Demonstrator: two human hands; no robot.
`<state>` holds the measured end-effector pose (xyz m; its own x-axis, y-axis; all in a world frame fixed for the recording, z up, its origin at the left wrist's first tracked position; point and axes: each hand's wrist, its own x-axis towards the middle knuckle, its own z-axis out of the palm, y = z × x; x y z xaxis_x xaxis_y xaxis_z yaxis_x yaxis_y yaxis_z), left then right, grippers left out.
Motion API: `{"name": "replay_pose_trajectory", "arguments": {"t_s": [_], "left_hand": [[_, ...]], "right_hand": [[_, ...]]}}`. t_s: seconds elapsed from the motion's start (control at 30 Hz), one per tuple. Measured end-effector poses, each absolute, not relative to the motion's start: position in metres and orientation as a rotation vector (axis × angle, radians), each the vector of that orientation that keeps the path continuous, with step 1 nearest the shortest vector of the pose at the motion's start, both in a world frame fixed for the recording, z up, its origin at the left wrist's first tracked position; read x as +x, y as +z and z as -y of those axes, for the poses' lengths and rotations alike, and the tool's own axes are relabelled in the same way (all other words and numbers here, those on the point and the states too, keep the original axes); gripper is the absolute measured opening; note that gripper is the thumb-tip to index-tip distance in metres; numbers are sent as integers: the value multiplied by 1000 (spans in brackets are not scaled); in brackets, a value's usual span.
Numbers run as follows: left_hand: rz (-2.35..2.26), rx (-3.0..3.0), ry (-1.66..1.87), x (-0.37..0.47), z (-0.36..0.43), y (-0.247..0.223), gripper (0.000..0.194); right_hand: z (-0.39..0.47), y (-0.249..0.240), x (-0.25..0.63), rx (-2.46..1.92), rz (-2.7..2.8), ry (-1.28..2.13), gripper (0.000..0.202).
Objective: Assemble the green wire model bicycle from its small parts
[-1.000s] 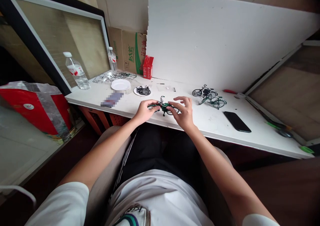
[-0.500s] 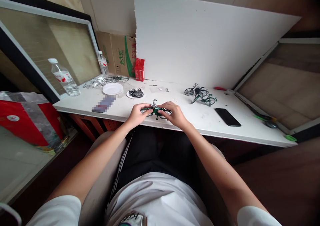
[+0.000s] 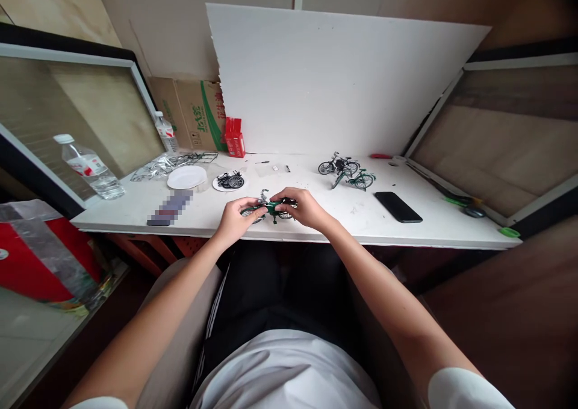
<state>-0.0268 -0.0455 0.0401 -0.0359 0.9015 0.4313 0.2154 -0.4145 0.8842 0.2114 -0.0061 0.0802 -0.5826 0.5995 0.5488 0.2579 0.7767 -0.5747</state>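
Note:
A small green model bicycle [image 3: 273,208] stands upright at the front edge of the white table, its handlebars toward the left. My left hand [image 3: 235,218] grips its front part, near the front wheel and fork. At the rear, my right hand [image 3: 303,208] holds the frame and back wheel area between thumb and fingers. Both hands hide parts of the wheels. Beyond them, a white plate [image 3: 216,185] carries black wheels [image 3: 233,179]. Farther right stand a black model bicycle [image 3: 329,167] and another green one [image 3: 361,180].
A black phone [image 3: 398,207] lies to the right on the table [image 3: 325,222]. At the left are a pixelated phone [image 3: 169,209], a white plate stack [image 3: 186,177] and a water bottle [image 3: 88,167]. A red box [image 3: 234,138] stands at the back by a white board [image 3: 343,84].
The camera view has shifted, so the table sits further left and slightly lower in the picture. My right hand has shifted its fingers on the bicycle's rear; both hands still hold it.

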Motion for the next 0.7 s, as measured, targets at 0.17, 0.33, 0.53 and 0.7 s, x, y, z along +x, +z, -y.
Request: {"name": "replay_pose_trajectory", "arguments": {"t_s": [0.17, 0.33, 0.53, 0.7], "left_hand": [[-1195, 1670, 1475, -17, 22, 45, 39], [-1178, 1648, 1441, -4, -10, 53, 42], [-1190, 1549, 1498, 1, -69, 65, 51], [-1168, 1503, 1516, 6, -135, 74, 54]], "right_hand": [[-12, 82, 219, -663, 2232, 506, 19], [-29, 79, 234, -704, 2170, 312, 33], [-34, 64, 248, -821, 1826, 133, 30], [-37, 32, 252, -901, 1819, 252, 24]]}}
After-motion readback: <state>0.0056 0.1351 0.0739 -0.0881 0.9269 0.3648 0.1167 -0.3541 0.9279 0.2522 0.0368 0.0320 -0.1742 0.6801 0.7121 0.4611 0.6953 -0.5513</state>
